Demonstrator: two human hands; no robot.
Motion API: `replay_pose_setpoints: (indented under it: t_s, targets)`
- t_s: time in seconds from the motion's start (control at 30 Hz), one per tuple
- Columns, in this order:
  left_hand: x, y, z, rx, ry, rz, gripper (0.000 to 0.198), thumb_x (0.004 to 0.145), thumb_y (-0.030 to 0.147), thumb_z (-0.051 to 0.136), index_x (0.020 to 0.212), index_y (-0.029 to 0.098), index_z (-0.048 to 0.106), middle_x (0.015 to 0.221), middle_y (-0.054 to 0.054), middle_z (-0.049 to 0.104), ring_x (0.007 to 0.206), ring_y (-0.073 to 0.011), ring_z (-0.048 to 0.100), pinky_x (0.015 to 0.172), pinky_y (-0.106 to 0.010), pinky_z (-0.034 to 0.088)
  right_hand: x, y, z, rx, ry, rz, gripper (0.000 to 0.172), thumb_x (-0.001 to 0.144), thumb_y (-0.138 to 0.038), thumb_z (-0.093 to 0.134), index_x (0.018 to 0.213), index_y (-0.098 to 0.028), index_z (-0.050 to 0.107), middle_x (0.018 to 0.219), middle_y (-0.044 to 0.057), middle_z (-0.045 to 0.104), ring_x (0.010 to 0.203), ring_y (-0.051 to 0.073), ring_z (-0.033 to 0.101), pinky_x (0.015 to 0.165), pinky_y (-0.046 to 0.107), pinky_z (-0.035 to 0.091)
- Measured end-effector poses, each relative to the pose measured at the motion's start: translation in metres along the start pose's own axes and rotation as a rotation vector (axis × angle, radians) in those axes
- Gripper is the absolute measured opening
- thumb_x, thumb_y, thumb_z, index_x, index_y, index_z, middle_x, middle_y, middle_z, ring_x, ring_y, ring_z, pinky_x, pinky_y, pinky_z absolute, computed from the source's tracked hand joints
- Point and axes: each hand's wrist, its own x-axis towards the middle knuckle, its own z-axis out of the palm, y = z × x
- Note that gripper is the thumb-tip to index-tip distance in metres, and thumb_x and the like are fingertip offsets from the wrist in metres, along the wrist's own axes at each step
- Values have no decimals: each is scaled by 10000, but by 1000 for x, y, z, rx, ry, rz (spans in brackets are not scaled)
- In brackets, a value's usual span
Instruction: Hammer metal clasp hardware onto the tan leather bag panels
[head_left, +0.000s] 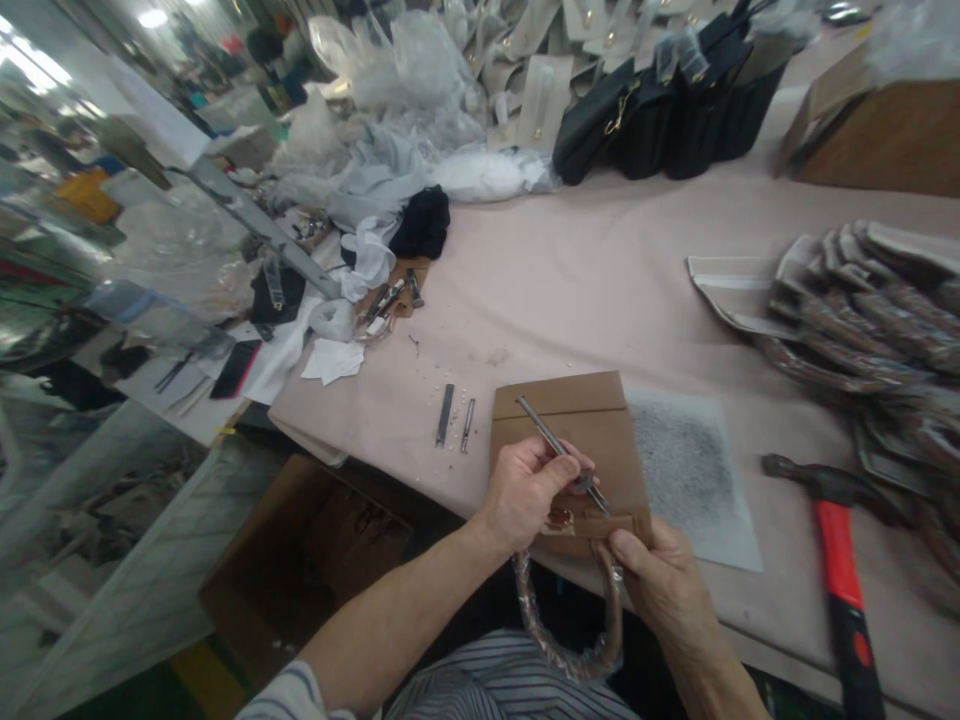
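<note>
A tan leather bag (581, 430) lies flat at the near edge of the pink-covered table (570, 270), its plastic-wrapped handle (570, 645) hanging over the edge. My left hand (529, 490) is closed on a thin metal tool (559, 450), the tip pressed at the bag's small strap. My right hand (664, 580) pinches the bag's lower edge where the handle joins. A grey pad (686, 475) lies partly under the bag.
A red-handled hammer (840, 560) lies at the right. Two small metal tools (454, 415) lie left of the bag. Stacked patterned pieces (862, 320) fill the right, black bags (667, 110) and plastic wrap (405, 70) the far side. A cardboard box (315, 540) sits below the table edge.
</note>
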Motion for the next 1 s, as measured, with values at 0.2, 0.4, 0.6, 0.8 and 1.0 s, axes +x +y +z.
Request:
replay_pose_setpoints:
  t_s: [0.2, 0.4, 0.6, 0.8, 1.0]
  targets:
    - [0, -9, -8, 93, -21, 52, 387, 815, 479, 792, 932, 113, 748, 861, -102, 769, 764, -181, 718, 741, -283, 577, 0, -1, 7, 39, 50, 23, 365, 738, -457, 843, 1053, -284, 775, 1026, 72, 769, 936, 277, 708, 896, 423, 568]
    - [0, -3, -7, 96, -66, 89, 374, 801, 459, 805, 923, 110, 751, 859, -100, 773, 773, -182, 727, 743, -276, 585, 1, -3, 13, 116, -13, 51, 333, 720, -437, 852, 997, -261, 795, 979, 86, 774, 901, 291, 716, 906, 455, 568]
    - [-1, 2, -9, 91, -98, 83, 396, 808, 476, 800, 913, 100, 735, 831, -101, 771, 761, -182, 736, 744, -267, 585, 2, -2, 18, 198, -59, 59, 332, 714, -417, 859, 1013, -286, 799, 938, 69, 775, 856, 276, 721, 895, 446, 572]
    - [-3, -1, -11, 97, -94, 124, 391, 817, 480, 793, 902, 103, 736, 838, -97, 761, 758, -180, 730, 730, -264, 587, 2, -3, 17, 181, -62, 73, 349, 684, -431, 880, 991, -283, 804, 880, 64, 770, 812, 269, 717, 861, 436, 581]
    - [-4, -8, -14, 29, -111, 135, 398, 802, 485, 813, 906, 110, 728, 876, -96, 757, 799, -196, 741, 761, -285, 600, 2, -2, 16, 185, -55, 104, 358, 654, -430, 897, 959, -268, 805, 854, 63, 761, 790, 263, 712, 819, 415, 588]
